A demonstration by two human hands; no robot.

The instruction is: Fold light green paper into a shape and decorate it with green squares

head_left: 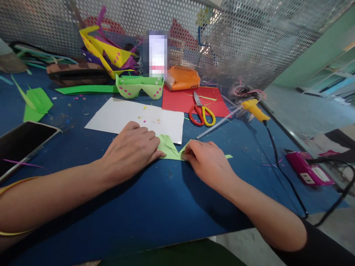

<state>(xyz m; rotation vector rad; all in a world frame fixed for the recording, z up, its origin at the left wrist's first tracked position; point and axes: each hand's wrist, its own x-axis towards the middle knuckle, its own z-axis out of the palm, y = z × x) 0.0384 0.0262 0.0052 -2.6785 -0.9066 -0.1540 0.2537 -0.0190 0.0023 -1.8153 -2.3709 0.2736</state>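
Note:
A light green piece of folded paper [168, 146] lies flat on the blue tabletop, with a V-shaped notch near its middle. My left hand [135, 146] is closed over its left part, the thumb pressing along the lower edge. On the right of the notch, my right hand [208, 157] pinches the paper between thumb and fingers. Part of the paper is hidden under both hands, and a narrow end shows past the right one. Just behind lies a white sheet [111, 114] with a few tiny coloured paper bits on it.
Scissors [201, 111] rest partly on a red sheet [174, 99]. A glue gun [253, 109] trails its cord toward a pink power strip [310, 168]. Green paper glasses [138, 88] and yellow ones [108, 53] stand at the back. A phone [24, 144] lies left.

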